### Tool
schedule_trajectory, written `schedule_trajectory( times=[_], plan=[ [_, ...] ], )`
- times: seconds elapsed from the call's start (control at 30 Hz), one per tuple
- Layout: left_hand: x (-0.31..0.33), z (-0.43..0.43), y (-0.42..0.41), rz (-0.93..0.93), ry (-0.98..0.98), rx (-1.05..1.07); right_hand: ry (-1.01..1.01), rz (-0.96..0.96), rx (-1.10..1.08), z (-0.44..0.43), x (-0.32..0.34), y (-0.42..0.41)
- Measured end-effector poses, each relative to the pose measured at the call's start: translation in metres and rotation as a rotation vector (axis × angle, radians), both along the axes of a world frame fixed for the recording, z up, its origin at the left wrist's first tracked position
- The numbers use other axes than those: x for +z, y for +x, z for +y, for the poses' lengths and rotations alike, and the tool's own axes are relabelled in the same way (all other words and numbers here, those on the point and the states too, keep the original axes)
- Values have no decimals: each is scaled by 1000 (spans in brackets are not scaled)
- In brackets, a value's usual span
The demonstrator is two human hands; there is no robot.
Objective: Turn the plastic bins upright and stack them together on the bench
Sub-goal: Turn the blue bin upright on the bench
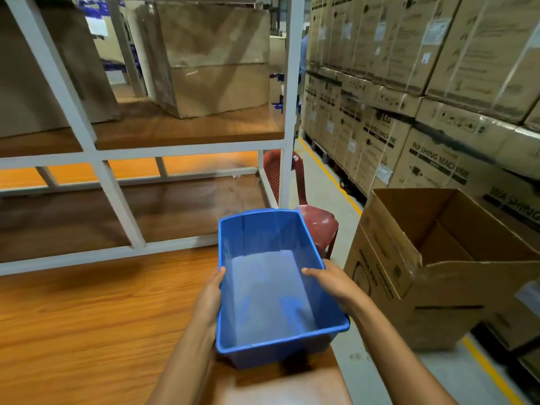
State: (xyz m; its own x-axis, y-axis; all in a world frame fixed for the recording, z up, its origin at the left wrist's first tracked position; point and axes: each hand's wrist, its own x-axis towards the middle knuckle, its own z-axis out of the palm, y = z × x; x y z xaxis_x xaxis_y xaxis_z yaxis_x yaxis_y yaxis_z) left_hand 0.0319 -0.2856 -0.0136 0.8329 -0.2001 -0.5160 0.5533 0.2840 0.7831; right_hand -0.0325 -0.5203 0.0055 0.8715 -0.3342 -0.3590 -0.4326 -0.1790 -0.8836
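Observation:
A blue plastic bin (268,290) is upright, its open top facing me and its inside empty. It is above the right end of the wooden bench (96,323). My left hand (211,293) grips its left rim, thumb over the edge. My right hand (330,280) holds the right rim the same way. The bin casts a shadow on the bench under its near end; I cannot tell whether it rests on the wood or hangs just above. No other bin is in view.
A white metal rack (287,112) with wooden shelves and brown cartons stands behind the bench. A red plastic chair (317,220) is past the bin. An open cardboard box (432,258) sits on the floor at right, before stacked washing machine cartons (438,83).

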Motion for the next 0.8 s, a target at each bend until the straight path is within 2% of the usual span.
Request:
schedule_trajectory(
  times=[0.23, 0.5, 0.6, 0.67, 0.8],
  plan=[
    [-5, -9, 23, -110, 49, 32, -108, -82, 7, -3, 0, 23],
    [10, -12, 20, -180, 115, 2, -221, -78, 38, -3, 8, 28],
    [23, -10, 15, -241, 101, -32, -370, -127, 52, 0, 19, 22],
    [34, -6, 12, -325, 191, -6, -501, -226, 29, 8, 31, 12],
    [60, 14, -14, -548, 422, 82, -618, -391, -30, 39, 54, -18]
  ],
)
